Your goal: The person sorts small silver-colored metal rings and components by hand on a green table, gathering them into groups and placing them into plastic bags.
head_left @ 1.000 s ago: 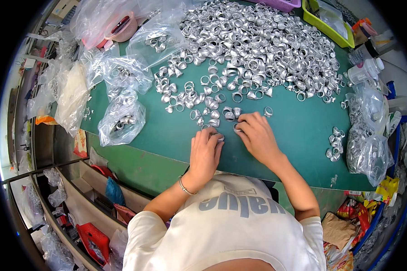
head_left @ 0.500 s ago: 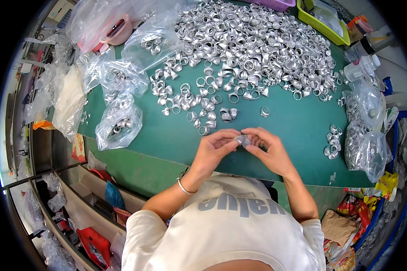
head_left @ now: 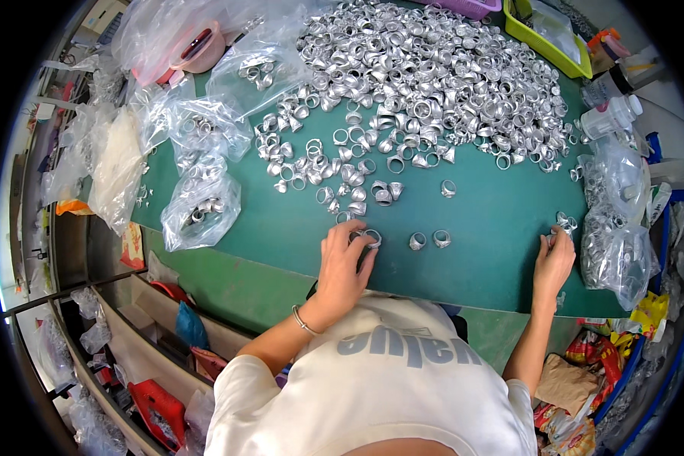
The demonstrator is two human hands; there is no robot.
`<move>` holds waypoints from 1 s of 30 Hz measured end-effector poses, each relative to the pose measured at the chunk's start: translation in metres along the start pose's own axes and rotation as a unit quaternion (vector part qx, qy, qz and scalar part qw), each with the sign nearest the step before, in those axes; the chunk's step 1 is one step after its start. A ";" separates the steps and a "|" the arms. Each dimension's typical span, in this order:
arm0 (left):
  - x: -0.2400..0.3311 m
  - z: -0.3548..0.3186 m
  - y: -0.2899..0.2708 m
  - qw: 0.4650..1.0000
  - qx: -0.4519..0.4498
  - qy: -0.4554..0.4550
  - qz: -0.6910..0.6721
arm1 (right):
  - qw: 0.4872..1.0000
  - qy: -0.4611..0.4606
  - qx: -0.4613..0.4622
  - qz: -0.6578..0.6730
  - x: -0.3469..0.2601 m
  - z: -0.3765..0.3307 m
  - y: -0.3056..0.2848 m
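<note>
Left hand (head_left: 343, 262) grip around a silver ring (head_left: 372, 237) (opening upward); right hand (head_left: 555, 262) grip unclear.

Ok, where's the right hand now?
In the head view, the right hand is far right on the green mat, fingertips at a small ring cluster beside clear bags.

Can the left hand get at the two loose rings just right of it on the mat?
Probably yes: the left hand rests beside the two loose rings, with only bare green mat between.
</note>
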State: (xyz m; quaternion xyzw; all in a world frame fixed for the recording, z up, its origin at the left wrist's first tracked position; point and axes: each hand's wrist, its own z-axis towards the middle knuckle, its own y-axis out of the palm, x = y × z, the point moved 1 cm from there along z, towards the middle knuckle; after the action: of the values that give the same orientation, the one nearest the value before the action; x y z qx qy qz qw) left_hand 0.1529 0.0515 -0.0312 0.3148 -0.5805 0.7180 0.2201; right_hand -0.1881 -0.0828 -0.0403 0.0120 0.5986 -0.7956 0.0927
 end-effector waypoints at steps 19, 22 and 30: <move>-0.060 -0.019 -0.039 0.982 0.170 -0.039 0.072 | 0.886 -0.298 -0.172 0.311 -0.205 -0.004 0.004; -0.067 -0.007 -0.043 0.986 0.161 -0.032 0.036 | 0.868 -0.354 -0.144 0.317 -0.243 0.001 0.010; -0.039 0.000 -0.027 0.988 0.129 0.004 0.089 | 0.940 -0.287 -0.073 0.171 -0.222 -0.002 0.022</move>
State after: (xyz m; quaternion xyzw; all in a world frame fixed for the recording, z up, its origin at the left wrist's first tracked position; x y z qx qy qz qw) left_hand 0.1984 0.0594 -0.0398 0.2847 -0.5079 0.8048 0.1146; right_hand 0.0336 -0.0567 -0.0327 -0.1211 0.5918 -0.6917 0.3958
